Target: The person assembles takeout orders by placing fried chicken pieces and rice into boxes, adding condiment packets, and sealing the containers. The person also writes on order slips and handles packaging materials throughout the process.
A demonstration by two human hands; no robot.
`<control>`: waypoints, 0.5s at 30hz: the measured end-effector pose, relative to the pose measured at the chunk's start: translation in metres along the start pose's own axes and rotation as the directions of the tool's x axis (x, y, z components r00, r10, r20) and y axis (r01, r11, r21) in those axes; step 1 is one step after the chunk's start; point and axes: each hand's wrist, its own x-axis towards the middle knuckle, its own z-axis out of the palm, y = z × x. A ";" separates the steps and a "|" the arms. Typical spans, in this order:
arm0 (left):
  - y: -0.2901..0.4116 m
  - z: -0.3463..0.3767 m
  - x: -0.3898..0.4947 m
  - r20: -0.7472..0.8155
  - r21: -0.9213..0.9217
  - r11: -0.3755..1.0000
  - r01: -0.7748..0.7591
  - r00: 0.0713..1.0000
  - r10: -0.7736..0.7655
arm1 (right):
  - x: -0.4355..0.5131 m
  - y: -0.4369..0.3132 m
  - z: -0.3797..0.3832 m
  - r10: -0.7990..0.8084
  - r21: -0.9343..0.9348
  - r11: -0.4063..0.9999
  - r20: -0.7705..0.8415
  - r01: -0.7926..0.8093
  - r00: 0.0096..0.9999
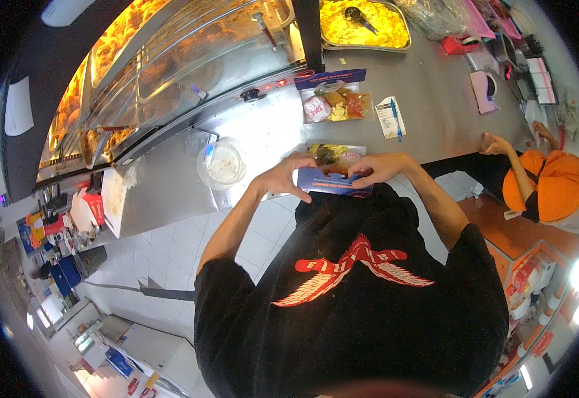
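Observation:
At the counter's front edge, close to my torso, is a paper food box point(337, 186) with a blue-purple flap turned towards me. My left hand point(287, 174) spans its left side, thumb on the near side and fingers at the far side. On the right, my right hand point(381, 168) grips the flap's edge with bent fingers. Inside the box, yellow and dark food point(327, 153) and part of a printed wrapper show; the hands hide the rest. Beyond it, a second box point(309, 122) lies open, holding a round wrapped packet point(317, 108), scrambled egg point(339, 112) and red sauce point(356, 105).
A lit glass food warmer point(210, 54) borders the counter at left, near a clear plastic tub point(222, 166). A pen point(395, 119) lies on a paper slip point(384, 117). Egg fills a metal tray point(364, 47). A co-worker in an orange cap point(548, 184) stands at right.

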 end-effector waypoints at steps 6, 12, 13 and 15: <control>-0.005 0.027 -0.019 -0.358 0.193 0.981 0.005 0.931 0.066 | 0.024 -0.011 -0.027 0.245 -0.210 0.956 0.177 -0.207 0.953; -0.033 0.058 0.007 -0.566 -0.434 0.892 -0.128 0.809 -0.159 | 0.023 0.007 -0.047 0.482 -0.034 0.876 0.002 -0.482 0.876; -0.039 0.062 0.015 -0.586 -0.547 0.818 -0.181 0.780 -0.220 | 0.016 0.019 -0.053 0.442 0.076 0.896 -0.044 -0.438 0.896; -0.052 0.067 0.026 -0.612 -0.612 0.769 -0.186 0.727 -0.311 | 0.010 0.034 -0.058 0.368 0.226 0.918 -0.179 -0.325 0.913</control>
